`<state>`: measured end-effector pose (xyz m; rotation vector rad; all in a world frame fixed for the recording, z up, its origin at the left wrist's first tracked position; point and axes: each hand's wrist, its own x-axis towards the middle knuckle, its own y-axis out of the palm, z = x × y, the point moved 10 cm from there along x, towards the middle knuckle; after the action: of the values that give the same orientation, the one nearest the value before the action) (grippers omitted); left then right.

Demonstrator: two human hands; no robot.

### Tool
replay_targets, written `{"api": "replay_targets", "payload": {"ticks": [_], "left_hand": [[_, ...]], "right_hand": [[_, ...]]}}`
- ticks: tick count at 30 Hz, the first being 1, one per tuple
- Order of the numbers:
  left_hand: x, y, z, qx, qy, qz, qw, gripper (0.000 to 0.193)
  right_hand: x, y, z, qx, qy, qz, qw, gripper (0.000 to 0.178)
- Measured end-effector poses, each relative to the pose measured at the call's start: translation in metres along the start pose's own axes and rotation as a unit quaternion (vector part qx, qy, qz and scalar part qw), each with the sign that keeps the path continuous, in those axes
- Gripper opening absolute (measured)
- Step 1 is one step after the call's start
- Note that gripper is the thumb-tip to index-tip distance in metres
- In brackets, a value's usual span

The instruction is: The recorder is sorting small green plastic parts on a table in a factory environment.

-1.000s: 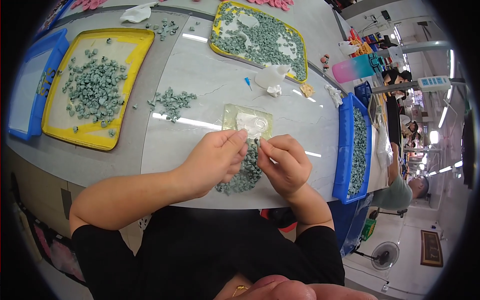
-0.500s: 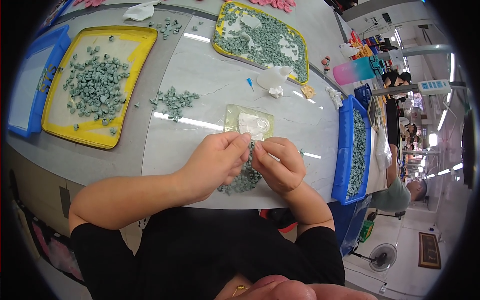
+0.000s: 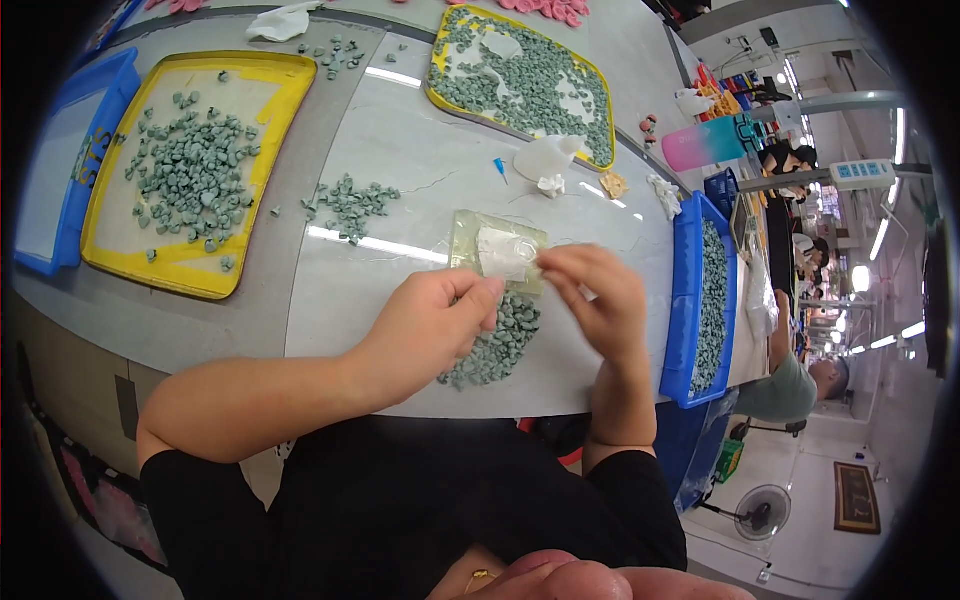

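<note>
Pieces [image 3: 492,350] of grey-green colour lie in one heap on the near part of the table [image 3: 330,300], just to the right of the left hand [image 3: 425,320]. The left hand has its thumb laid against the bent fingers. The right hand [image 3: 600,300] is raised near the right edge of a pale green pad [image 3: 465,235], its thumb and forefinger brought toward each other. Because the right fingertips are blurred and the left ones hide their inner side, I cannot tell how far each grip is closed, or whether it has hold of a small piece. On the pad lies a white flat thing [image 3: 500,257]. Farther away are a white bottle [image 3: 545,157] and, to its left, a blue tip [image 3: 499,166]. More such pieces fill a left yellow tray [image 3: 285,85], a far yellow tray [image 3: 578,100] and a right blue box [image 3: 684,310].
</note>
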<state>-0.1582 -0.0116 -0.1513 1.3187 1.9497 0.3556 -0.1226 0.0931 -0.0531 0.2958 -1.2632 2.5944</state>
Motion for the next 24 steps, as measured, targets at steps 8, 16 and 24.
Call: {"api": "replay_targets", "payload": {"ticks": [8, 16, 24], "left_hand": [[0.006, 0.018, 0.013, -0.043, -0.075, 0.004, 0.996, 0.014], [0.014, 0.009, -0.005, -0.127, -0.012, -0.019, 0.992, 0.012], [0.011, 0.023, 0.005, -0.067, -0.05, 0.064, 0.994, 0.02]], "right_hand": [[-0.068, -0.057, -0.099, -0.152, 0.326, 0.113, 0.926, 0.019], [-0.074, -0.044, -0.115, -0.199, 0.346, 0.156, 0.904, 0.015], [-0.03, -0.02, -0.044, -0.008, 0.18, 0.053, 0.982, 0.014]]}}
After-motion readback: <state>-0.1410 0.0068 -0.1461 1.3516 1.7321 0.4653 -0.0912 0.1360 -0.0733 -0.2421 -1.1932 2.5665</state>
